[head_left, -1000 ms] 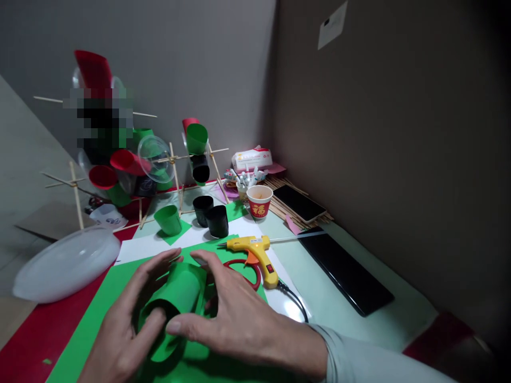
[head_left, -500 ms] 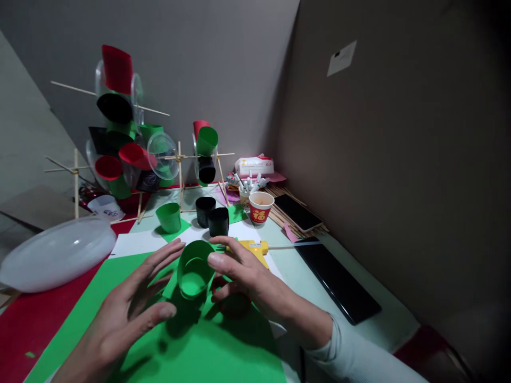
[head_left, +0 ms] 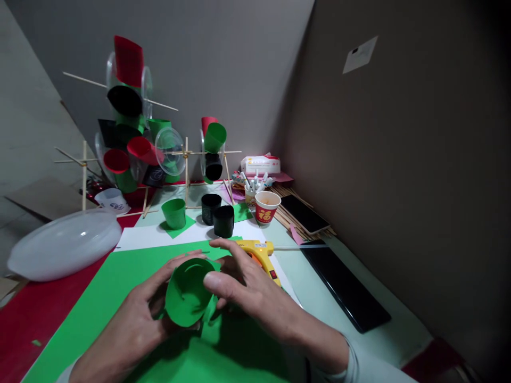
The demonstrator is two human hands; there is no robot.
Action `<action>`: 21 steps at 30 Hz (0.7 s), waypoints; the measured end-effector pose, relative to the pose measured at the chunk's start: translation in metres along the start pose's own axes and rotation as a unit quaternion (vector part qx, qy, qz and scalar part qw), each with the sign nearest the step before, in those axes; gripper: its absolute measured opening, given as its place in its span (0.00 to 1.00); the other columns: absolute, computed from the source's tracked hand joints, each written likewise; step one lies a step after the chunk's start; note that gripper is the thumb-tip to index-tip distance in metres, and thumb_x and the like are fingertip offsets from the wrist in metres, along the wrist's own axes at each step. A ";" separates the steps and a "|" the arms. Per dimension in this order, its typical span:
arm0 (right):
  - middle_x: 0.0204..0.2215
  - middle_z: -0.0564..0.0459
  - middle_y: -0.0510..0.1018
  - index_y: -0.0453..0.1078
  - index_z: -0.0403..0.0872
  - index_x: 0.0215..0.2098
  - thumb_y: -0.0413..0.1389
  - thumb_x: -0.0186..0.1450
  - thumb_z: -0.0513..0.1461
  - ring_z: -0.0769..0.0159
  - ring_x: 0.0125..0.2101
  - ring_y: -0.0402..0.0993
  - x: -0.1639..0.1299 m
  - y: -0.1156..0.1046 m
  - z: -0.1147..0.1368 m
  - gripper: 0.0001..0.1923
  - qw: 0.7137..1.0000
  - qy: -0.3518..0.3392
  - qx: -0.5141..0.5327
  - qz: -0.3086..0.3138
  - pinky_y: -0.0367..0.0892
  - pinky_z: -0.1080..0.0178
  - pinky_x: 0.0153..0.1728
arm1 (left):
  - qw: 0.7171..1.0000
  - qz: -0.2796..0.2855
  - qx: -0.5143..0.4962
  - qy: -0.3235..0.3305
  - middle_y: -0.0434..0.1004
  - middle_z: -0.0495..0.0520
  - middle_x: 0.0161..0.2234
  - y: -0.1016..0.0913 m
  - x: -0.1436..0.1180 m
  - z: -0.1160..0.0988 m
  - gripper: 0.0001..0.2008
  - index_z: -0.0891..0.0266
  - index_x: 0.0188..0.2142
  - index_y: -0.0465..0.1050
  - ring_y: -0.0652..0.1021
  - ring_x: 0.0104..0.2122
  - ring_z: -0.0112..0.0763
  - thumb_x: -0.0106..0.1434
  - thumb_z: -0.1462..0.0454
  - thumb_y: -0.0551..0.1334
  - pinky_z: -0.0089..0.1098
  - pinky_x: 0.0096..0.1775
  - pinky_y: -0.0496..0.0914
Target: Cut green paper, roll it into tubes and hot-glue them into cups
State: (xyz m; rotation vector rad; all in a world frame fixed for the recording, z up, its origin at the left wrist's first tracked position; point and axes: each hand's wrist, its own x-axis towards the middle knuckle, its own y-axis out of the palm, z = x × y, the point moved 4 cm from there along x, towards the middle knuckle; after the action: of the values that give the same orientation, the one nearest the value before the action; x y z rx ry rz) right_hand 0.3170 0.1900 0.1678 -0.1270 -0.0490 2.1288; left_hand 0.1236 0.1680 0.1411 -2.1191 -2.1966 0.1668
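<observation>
- Two-handedly supporting the green cup-shaped piece (head_left: 187,295) above the large green sheet (head_left: 131,274), between the left hand (head_left: 130,322) and the right hand (head_left: 259,303), tilting mouth-first toward the viewer.
- Cradling with the left hand in a narrow, rounded grasp, curling around the left side of the piece.
- Placing the right thumb over the near right rim; being unable to tell pinching from mere touching at the other right fingers.
- Advisably spreading pressure evenly around the wall, to avoid creasing thin, card-like material or distorting the mouth.
- Advisably minding the narrow green flap (head_left: 210,309) beside the right fingers, to avoid bending it.
- Noting textures: showing matte green on piece and sheet, slightly out-of-round at the mouth.
- Noting surroundings: lying partly hidden beyond the right hand, a smooth yellow glue gun (head_left: 255,247); standing farther back, two black cup-shaped pieces (head_left: 223,222).
</observation>
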 end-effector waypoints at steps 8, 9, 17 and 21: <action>0.48 0.48 0.76 0.57 0.60 0.72 0.61 0.65 0.63 0.52 0.46 0.75 -0.003 -0.002 0.001 0.43 0.999 0.015 -0.035 -0.026 0.70 0.47 0.50 | 0.999 0.001 -0.027 -0.028 0.85 0.49 0.55 -0.001 -0.001 0.003 0.30 0.45 0.47 0.83 0.84 0.52 0.51 0.41 0.56 0.82 0.35 0.46 0.81; 0.50 0.48 0.75 0.57 0.60 0.72 0.62 0.65 0.62 0.51 0.48 0.74 -0.003 -0.002 0.002 0.43 0.999 0.016 -0.037 -0.023 0.70 0.47 0.51 | 1.000 -0.002 -0.018 -0.021 0.86 0.48 0.53 -0.002 -0.001 0.003 0.30 0.44 0.47 0.84 0.84 0.52 0.49 0.42 0.55 0.82 0.34 0.47 0.81; 0.60 0.47 0.73 0.59 0.60 0.71 0.61 0.68 0.58 0.52 0.59 0.71 -0.008 -0.001 0.009 0.37 0.999 0.012 -0.025 -0.016 0.66 0.49 0.58 | 1.000 0.024 0.005 -0.013 0.85 0.48 0.55 -0.009 0.001 0.011 0.27 0.45 0.51 0.81 0.82 0.55 0.48 0.50 0.54 0.78 0.37 0.57 0.75; 0.60 0.48 0.74 0.57 0.60 0.71 0.62 0.68 0.57 0.52 0.60 0.70 -0.004 -0.002 0.006 0.38 1.000 -0.015 0.015 -0.004 0.65 0.49 0.59 | 0.993 0.042 0.095 0.050 0.85 0.50 0.56 -0.017 0.010 0.012 0.26 0.45 0.53 0.81 0.84 0.52 0.47 0.54 0.50 0.75 0.37 0.53 0.77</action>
State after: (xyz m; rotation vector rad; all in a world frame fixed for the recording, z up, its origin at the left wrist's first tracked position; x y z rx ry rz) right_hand 0.3204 0.1876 0.1743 -0.0787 -0.0356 2.1232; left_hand 0.1050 0.1773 0.1308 -2.0702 -1.9533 0.2579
